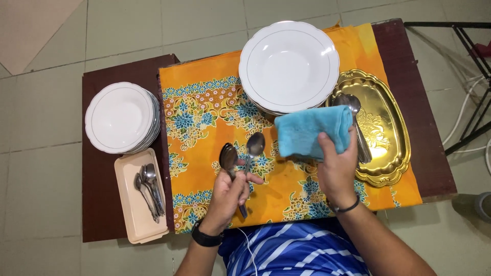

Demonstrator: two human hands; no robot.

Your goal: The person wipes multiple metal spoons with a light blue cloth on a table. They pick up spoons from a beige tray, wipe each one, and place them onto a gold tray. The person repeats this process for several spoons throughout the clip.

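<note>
Left hand (228, 197) closed around handles of two spoons (241, 151), bowls raised over patterned orange cloth (204, 110) at worktop's near middle. Right hand (337, 168) closed on folded blue cloth (312, 130), held just right of spoons. White bowl stack (289, 66) seen far centre; gold tray (383, 133) with spoons at right. Second bowl stack (121, 117) and beige tray (130, 204) of spoons placed left.

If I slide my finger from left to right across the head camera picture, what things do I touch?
Stack of white plates → beige tray of spoons → left hand holding two spoons → blue cloth in the right hand → golden tray.
</note>
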